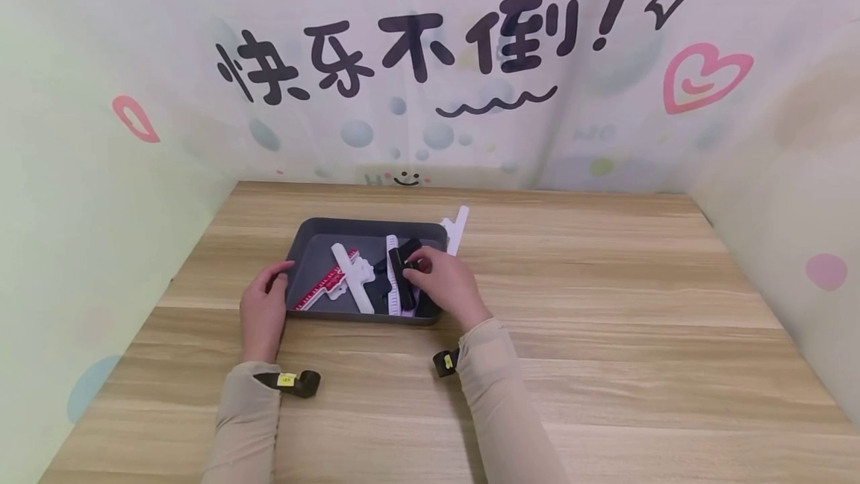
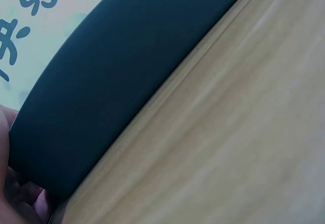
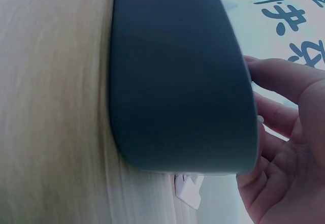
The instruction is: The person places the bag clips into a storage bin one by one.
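Observation:
A dark grey rectangular tray (image 1: 366,317) sits on the table with several long clips inside. My left hand (image 1: 264,312) grips the tray's left side; in the left wrist view, fingers (image 2: 30,198) curl at the tray's corner. Over the right end, my right hand (image 1: 446,282) pinches a black clip (image 1: 402,284) that lies aslant across a white clip with ruler marks (image 1: 393,245). To the left, a white clip (image 1: 351,275) crosses a red clip with ruler marks (image 1: 316,291). In the right wrist view, the tray wall (image 3: 177,82) hides the fingertips and the clip.
A white clip (image 1: 460,230) lies outside the tray, by its back right corner. The wood-grain table (image 1: 605,320) extends to the right and front. A printed curtain (image 1: 430,140) stands behind its back edge, with pale walls at both sides.

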Tool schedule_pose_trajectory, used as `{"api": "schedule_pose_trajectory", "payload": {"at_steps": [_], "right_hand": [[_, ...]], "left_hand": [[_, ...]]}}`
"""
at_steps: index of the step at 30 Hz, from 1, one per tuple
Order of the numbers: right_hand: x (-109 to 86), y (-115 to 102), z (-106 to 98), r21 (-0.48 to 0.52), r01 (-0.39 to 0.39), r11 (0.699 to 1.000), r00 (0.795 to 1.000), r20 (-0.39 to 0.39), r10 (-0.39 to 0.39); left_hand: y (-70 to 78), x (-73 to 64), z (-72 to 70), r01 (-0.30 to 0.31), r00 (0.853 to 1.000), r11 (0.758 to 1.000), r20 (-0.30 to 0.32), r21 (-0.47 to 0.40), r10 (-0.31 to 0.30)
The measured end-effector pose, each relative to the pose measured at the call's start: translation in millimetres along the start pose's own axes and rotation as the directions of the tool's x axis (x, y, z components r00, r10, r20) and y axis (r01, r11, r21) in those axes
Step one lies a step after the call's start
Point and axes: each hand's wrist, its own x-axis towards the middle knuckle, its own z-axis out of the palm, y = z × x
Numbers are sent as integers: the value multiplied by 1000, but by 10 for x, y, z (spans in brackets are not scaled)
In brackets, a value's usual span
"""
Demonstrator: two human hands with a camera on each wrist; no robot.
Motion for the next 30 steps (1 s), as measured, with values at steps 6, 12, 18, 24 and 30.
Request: {"api": "schedule_pose_trajectory", "payload": {"at_steps": [6,12,18,24,30], "right_hand": [[1,-1,-2,9,-9,1000,1000,7,9],[6,1,2,17,-14,1000,1000,2,14],[7,1,-1,19,-10,1000,1000,-4,10],[19,7,6,11,23,1000,999,-24,-22],[29,12,12,6,31,1000,999,-33,-31]], "left_hand": [[-1,-4,-1,6,1000,1000,0,0,-6],[1,-2,0,3,1000,1000,-3,-2,-3],[-10,7,3,13,1000,1000,3,-4,-13],[-18,16,4,6,1000,1000,1,-4,-6],[-22,17,6,3,1000,1000,2,-3,-3]]}}
